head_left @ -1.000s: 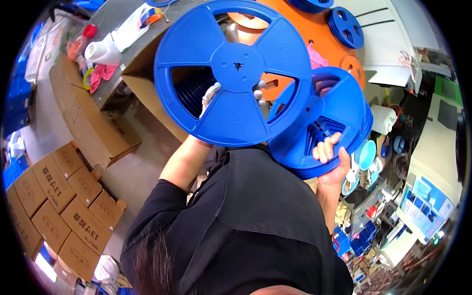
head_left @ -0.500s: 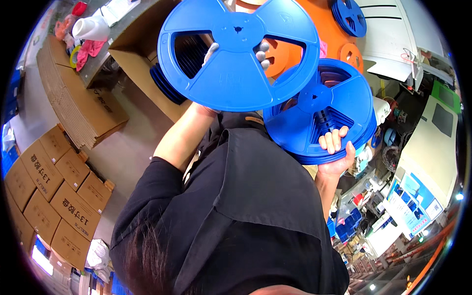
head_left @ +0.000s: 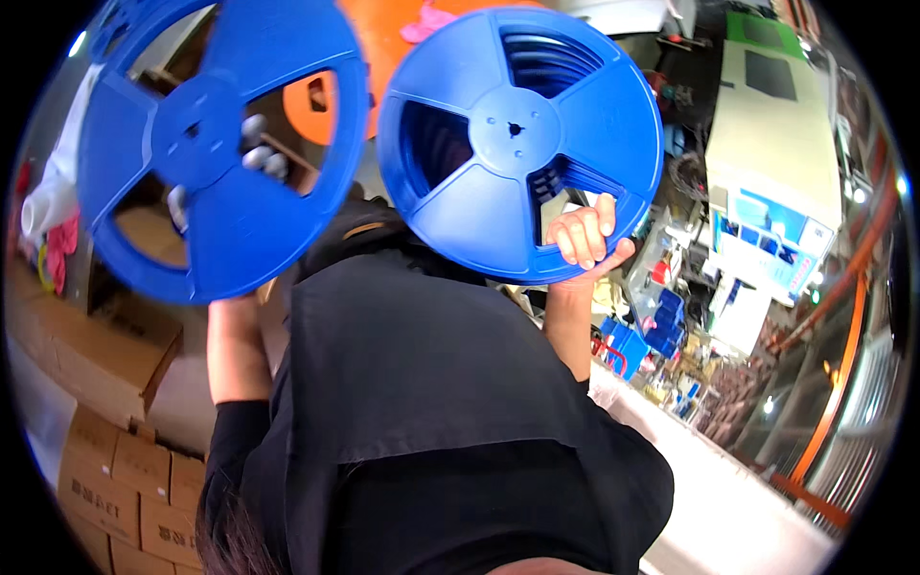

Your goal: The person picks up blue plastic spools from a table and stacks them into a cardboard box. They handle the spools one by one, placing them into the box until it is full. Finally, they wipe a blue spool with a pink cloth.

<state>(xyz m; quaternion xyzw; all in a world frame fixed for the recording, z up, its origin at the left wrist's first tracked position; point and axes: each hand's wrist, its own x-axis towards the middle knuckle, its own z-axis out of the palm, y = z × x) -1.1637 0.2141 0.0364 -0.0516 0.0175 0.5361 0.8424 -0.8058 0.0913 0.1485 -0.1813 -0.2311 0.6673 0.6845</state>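
A large blue plastic reel (head_left: pixel 216 196) is raised at the upper left, gripped from behind by my left hand (head_left: pixel 259 156). Fingertips in pale covers show through the reel's cut-outs; the palm is hidden. Right of it, a stack of the same blue reels (head_left: pixel 450 206) is held up, its lower rim in my right hand (head_left: pixel 586 240). Those bare fingers hook over the rim into a cut-out. Several reel edges show inside the stack's openings. The single reel and the stack are slightly apart.
Behind the reels is an orange surface (head_left: pixel 388 24) with a pink cloth (head_left: pixel 428 21). Brown cartons (head_left: pixel 101 484) are stacked at lower left. A pale machine (head_left: pixel 771 144) stands to the right, with blue bins (head_left: pixel 666 321) below it.
The view has shifted, with more of the right side in sight. My left hand and its reel are further left and lower; my right hand's stack appears further left and higher, facing the camera more.
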